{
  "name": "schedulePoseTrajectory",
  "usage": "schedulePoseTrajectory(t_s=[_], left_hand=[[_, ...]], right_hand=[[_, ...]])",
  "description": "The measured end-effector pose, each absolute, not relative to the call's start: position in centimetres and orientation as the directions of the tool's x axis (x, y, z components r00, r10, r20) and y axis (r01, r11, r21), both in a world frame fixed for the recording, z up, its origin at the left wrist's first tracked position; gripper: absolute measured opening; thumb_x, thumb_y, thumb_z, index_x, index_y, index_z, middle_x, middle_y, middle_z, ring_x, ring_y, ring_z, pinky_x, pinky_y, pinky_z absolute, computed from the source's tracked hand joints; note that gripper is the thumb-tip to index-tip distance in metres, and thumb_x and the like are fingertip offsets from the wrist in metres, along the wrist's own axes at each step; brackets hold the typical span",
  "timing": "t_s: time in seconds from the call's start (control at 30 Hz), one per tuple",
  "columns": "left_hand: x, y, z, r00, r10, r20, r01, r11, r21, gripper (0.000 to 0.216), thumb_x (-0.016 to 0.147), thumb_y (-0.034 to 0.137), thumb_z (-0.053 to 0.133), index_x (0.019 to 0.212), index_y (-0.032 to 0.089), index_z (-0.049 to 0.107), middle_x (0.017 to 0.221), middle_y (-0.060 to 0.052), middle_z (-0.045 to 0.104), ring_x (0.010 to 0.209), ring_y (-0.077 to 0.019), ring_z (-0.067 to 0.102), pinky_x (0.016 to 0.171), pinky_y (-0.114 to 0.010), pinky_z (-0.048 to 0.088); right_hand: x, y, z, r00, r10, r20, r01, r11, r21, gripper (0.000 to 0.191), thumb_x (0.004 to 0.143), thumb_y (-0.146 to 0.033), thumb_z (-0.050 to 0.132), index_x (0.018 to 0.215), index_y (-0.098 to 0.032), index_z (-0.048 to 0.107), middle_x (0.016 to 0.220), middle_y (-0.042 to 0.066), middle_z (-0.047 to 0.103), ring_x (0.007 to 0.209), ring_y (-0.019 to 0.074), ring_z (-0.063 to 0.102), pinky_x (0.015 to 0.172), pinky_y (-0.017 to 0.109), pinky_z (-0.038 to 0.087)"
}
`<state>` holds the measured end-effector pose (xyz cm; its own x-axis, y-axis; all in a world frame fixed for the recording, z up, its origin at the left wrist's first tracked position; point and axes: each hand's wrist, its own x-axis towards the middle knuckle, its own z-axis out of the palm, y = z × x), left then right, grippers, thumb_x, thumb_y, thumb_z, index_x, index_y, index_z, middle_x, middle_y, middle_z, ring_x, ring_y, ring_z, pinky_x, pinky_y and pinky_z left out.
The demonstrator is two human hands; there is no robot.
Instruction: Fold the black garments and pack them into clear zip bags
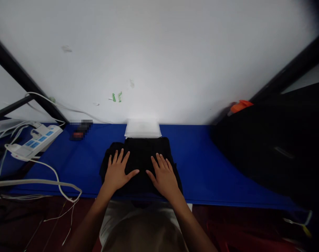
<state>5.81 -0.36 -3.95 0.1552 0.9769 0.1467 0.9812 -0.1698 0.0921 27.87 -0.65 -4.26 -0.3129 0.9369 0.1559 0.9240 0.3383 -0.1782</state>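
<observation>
A folded black garment (pixel 143 150) lies in the middle of the blue table (pixel 201 164), close to the front edge. My left hand (pixel 118 171) rests flat on its left half, fingers spread. My right hand (pixel 163 174) lies flat on its right half, fingers stretched out too. Neither hand grips anything. Just behind the garment, against the white wall, sits a clear plastic bag (pixel 143 128) with something white in it.
A white power strip (pixel 34 140) with trailing white cables (pixel 51 175) occupies the table's left end. A small dark object (pixel 80 130) lies near the wall. A large black mass (pixel 275 150) with an orange item (pixel 240 105) on top fills the right side. Black frame bars rise at both sides.
</observation>
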Motion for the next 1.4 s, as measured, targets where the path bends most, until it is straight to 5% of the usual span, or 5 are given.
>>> schedulePoseTrajectory(t_s=[1.4], left_hand=[[5.76, -0.32, -3.82, 0.156, 0.977, 0.142, 0.98, -0.172, 0.102, 0.089, 0.083, 0.078, 0.039, 0.15, 0.02, 0.035, 0.157, -0.014, 0.03, 0.145, -0.038, 0.024, 0.115, -0.059, 0.022]], right_hand=[[27.99, -0.64, -4.53, -0.323, 0.926, 0.197, 0.92, 0.355, -0.162, 0.06, 0.098, -0.049, 0.039, 0.144, -0.011, 0.043, 0.152, 0.019, 0.038, 0.142, 0.0319, 0.032, 0.113, 0.05, 0.029]])
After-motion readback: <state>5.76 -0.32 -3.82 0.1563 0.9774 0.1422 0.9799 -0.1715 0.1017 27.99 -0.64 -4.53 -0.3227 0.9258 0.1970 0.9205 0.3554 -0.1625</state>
